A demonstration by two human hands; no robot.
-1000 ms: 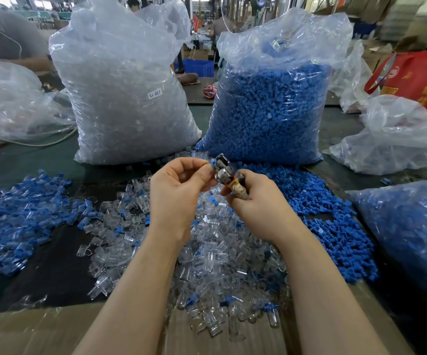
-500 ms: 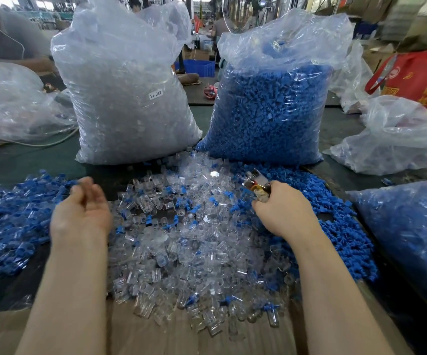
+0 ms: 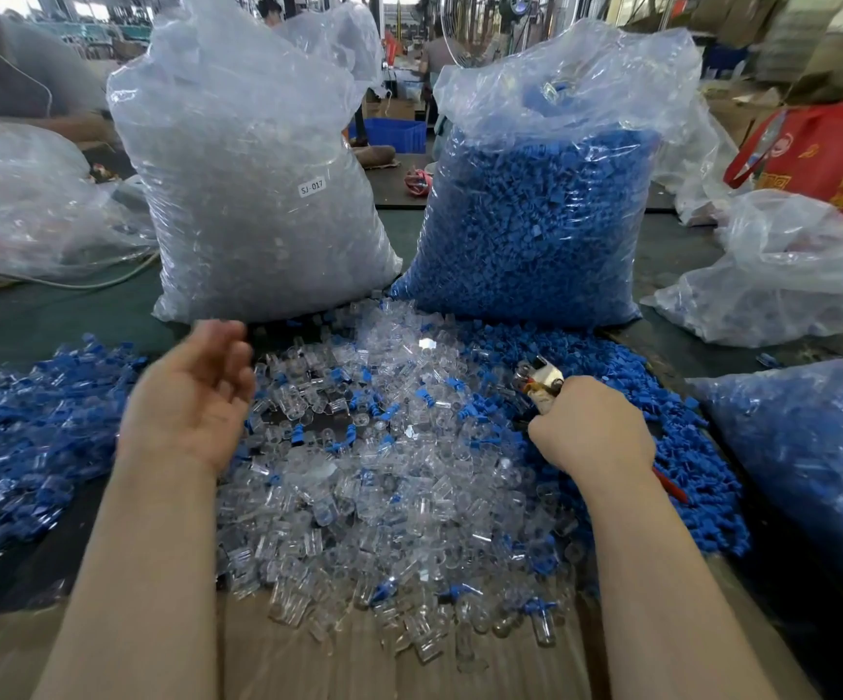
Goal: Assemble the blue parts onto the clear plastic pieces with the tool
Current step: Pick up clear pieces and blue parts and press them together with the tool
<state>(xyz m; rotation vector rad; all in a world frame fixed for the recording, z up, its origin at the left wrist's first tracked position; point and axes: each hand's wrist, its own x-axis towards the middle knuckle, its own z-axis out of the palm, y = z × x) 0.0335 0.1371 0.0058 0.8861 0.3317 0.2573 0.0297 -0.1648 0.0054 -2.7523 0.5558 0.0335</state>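
While right hand (image 3: 592, 433) grips tool (image 3: 540, 378), left hand (image 3: 192, 396) hovers (fingers loose).

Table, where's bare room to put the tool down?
Bare cardboard at the near edge, between the forearms, and dark table left of the clear bag. The middle is crowded with clear pieces and blue parts.

Blue parts (image 3: 611, 396) heap on the right, clear plastic pieces (image 3: 384, 497) glint in the middle. The tool (image 3: 540, 378) flashes silver with a red handle. One bag (image 3: 258, 194) is milky clear, another bag (image 3: 535, 219) packed blue, on a dark green surface (image 3: 56, 315).
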